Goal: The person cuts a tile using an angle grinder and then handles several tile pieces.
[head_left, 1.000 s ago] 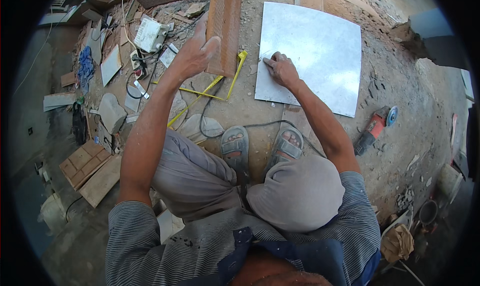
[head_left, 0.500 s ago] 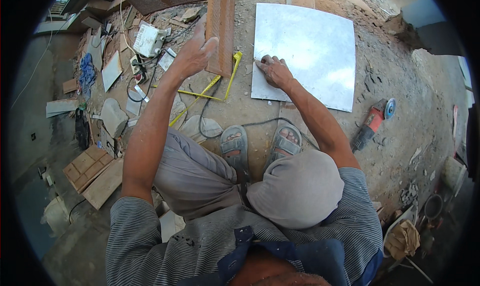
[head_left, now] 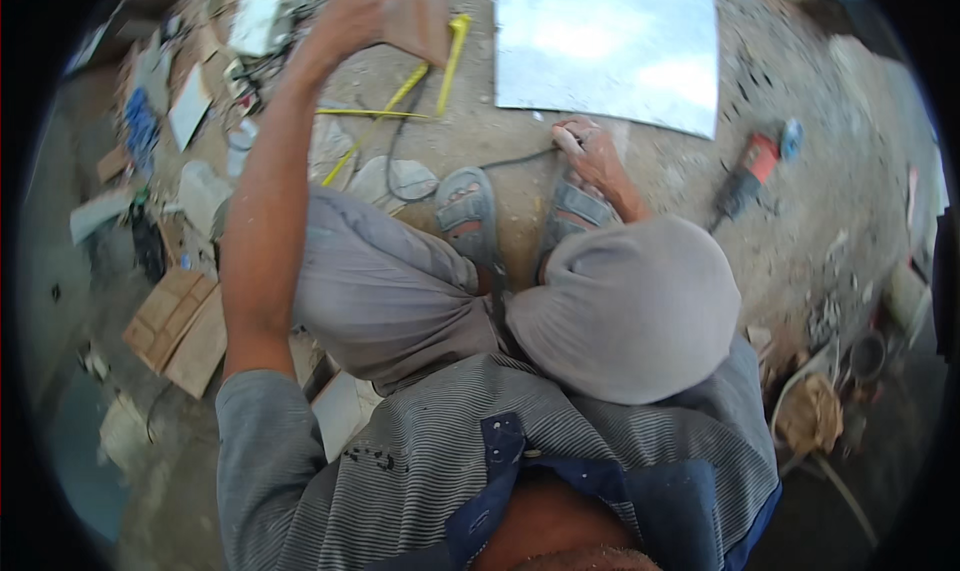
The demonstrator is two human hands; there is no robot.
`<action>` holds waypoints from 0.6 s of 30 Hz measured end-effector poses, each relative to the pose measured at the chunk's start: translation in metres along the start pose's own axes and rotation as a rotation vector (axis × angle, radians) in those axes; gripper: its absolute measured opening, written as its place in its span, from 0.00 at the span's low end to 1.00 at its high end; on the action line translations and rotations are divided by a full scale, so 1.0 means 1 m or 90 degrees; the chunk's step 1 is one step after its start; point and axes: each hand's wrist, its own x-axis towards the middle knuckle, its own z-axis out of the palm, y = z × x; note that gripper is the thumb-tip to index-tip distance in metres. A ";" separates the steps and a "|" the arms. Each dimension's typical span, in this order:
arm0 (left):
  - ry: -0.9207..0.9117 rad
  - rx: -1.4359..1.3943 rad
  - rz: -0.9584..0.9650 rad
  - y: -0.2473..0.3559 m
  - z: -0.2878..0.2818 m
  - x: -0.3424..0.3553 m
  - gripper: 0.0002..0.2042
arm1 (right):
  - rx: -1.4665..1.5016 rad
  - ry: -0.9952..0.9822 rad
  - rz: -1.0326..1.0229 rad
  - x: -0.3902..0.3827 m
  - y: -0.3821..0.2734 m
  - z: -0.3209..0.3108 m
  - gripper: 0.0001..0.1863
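Observation:
At the top, my left hand [head_left: 355, 11] grips the side of a brown board [head_left: 418, 31] standing beside a yellow folding rule [head_left: 453, 61]. To its right lies a square white sheet [head_left: 605, 36] with a glossy face. My right hand [head_left: 585, 156] is just below that sheet's lower edge, above my right sandal [head_left: 578, 211], with its fingers curled beside a dark cable [head_left: 500, 161]; what they hold, if anything, I cannot make out, as the hand is slightly blurred.
A red and grey angle grinder [head_left: 755, 166] lies at the right. At left are broken tiles [head_left: 188, 106], a blue cloth [head_left: 140, 131], a white electrical box [head_left: 255, 26] with cables, and brown pieces [head_left: 170, 321]. A bucket [head_left: 865, 356] stands at lower right.
My right hand has left the white sheet's left part and moved down toward me. The view has shifted, so the board, sheet and my left hand now sit higher in the picture.

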 end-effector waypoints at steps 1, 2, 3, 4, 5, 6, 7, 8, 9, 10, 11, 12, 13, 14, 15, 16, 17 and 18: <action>-0.114 0.036 -0.141 0.031 -0.011 -0.005 0.24 | 0.059 -0.016 0.132 -0.023 0.006 -0.004 0.14; -0.124 -0.088 -0.146 -0.014 -0.004 -0.001 0.24 | 0.245 0.129 0.204 -0.055 0.023 0.016 0.13; -0.050 -0.118 -0.090 -0.013 0.000 -0.004 0.22 | 0.425 0.282 0.247 -0.084 0.036 0.031 0.13; -0.085 -0.092 -0.096 -0.016 -0.006 -0.004 0.23 | 0.413 0.328 0.263 -0.100 0.039 0.024 0.13; -0.081 -0.043 -0.119 -0.008 -0.021 -0.005 0.25 | 0.515 0.293 0.386 -0.109 0.038 0.018 0.13; -0.101 -0.069 -0.108 -0.002 -0.012 -0.004 0.26 | 0.606 0.278 0.521 -0.134 0.044 0.004 0.14; -0.100 -0.054 -0.112 0.004 -0.013 -0.004 0.26 | 0.376 0.291 0.387 -0.162 0.047 0.008 0.13; -0.096 -0.048 -0.118 0.005 -0.008 -0.002 0.26 | 0.131 0.287 0.265 -0.190 0.050 0.009 0.13; -0.107 -0.082 -0.127 -0.001 -0.010 -0.001 0.27 | 0.026 0.266 0.305 -0.206 0.041 0.005 0.13; -0.114 -0.113 -0.138 -0.006 -0.009 0.001 0.28 | 0.015 0.305 0.371 -0.224 0.046 0.006 0.12; -0.128 -0.121 -0.124 -0.004 -0.007 0.002 0.28 | -0.062 0.395 0.394 -0.242 0.065 0.010 0.14; -0.106 -0.097 -0.135 -0.001 -0.009 0.001 0.28 | -0.136 0.478 0.410 -0.257 0.083 0.012 0.16; -0.081 -0.075 -0.145 0.003 -0.007 0.002 0.28 | -0.135 0.490 0.414 -0.269 0.089 0.006 0.16; -0.084 -0.075 -0.136 0.006 -0.002 0.003 0.28 | -0.225 0.604 0.523 -0.280 0.094 0.001 0.19; -0.083 -0.061 -0.137 0.006 0.000 0.002 0.28 | -0.316 0.714 0.628 -0.288 0.098 -0.004 0.22; -0.076 -0.040 -0.142 0.004 -0.007 -0.001 0.29 | -0.307 0.714 0.618 -0.291 0.095 0.000 0.22; -0.060 -0.041 -0.144 0.002 -0.018 -0.007 0.29 | -0.093 0.578 0.707 -0.290 0.089 0.008 0.30; -0.071 -0.061 -0.122 -0.001 -0.027 -0.010 0.28 | 0.109 0.417 0.771 -0.289 0.086 0.015 0.38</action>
